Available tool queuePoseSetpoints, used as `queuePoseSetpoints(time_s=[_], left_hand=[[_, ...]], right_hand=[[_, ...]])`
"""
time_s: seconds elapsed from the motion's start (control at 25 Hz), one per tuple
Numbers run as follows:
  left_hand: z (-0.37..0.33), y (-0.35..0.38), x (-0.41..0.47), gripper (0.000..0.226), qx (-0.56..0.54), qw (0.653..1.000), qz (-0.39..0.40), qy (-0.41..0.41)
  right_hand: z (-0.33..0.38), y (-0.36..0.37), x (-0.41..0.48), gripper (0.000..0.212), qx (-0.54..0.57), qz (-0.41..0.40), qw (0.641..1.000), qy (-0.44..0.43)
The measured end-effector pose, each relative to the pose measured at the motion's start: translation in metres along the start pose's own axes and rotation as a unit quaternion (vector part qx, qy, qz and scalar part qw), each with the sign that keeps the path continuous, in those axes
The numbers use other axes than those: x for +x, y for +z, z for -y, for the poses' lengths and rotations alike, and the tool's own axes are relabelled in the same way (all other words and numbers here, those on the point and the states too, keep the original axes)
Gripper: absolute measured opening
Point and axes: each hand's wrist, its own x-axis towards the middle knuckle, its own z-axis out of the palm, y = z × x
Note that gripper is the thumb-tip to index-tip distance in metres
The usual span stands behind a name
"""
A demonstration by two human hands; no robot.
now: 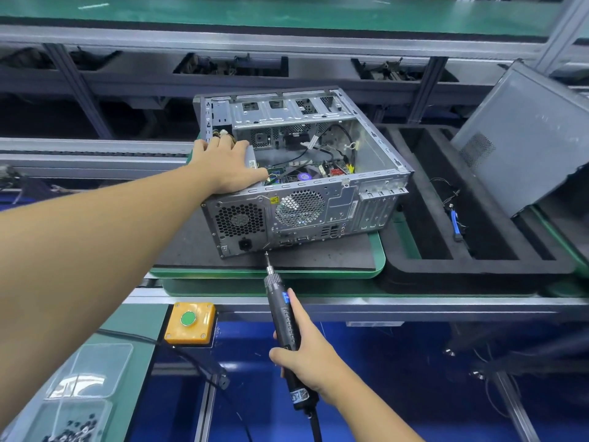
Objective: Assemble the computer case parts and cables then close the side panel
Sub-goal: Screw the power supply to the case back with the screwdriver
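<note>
An open grey computer case (376,161) lies on its side on a black mat, rear panel facing me, with the motherboard and loose cables (322,145) showing inside. My left hand (223,164) rests flat on the power supply at the case's near left top corner, fingers spread. My right hand (306,355) grips a black electric screwdriver (283,317), whose bit tip sits at the lower edge of the rear panel, below the power socket (244,244). A grey side panel (522,135) leans upright at the right.
The mat sits on a green pallet (379,250) on a conveyor. A black foam tray (478,269) to the right holds a blue cable (456,225). A yellow box with a green button (190,322) is near the front rail. Clear bins of screws (76,422) are bottom left.
</note>
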Motion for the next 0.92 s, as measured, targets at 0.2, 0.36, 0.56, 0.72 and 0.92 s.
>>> queuePoseSetpoints(time_s=[0.2, 0.36, 0.56, 0.72, 0.92], left_hand=[[-0.011, 0.013, -0.091, 0.01, -0.164, 0.897, -0.284, 0.295], [-0.028, 0.073, -0.152, 0.016, -0.375, 0.926, -0.038, 0.007], [-0.044, 0.098, -0.128, 0.037, -0.747, 0.559, 0.137, -0.331], [-0.056, 0.104, -0.125, 0.027, -0.765, 0.544, 0.133, -0.319], [-0.061, 0.108, -0.13, 0.015, -0.758, 0.548, 0.104, -0.339]], right_hand=[[-0.007, -0.005, -0.005, 0.102, 0.004, 0.003, 1.0, -0.021], [0.0, -0.014, -0.002, 0.104, -0.005, 0.001, 0.999, -0.038], [0.004, -0.02, 0.0, 0.103, -0.018, 0.0, 0.999, -0.042], [0.005, -0.02, -0.001, 0.104, -0.02, 0.005, 0.999, -0.048], [0.005, -0.021, -0.006, 0.104, -0.016, 0.013, 0.998, -0.053]])
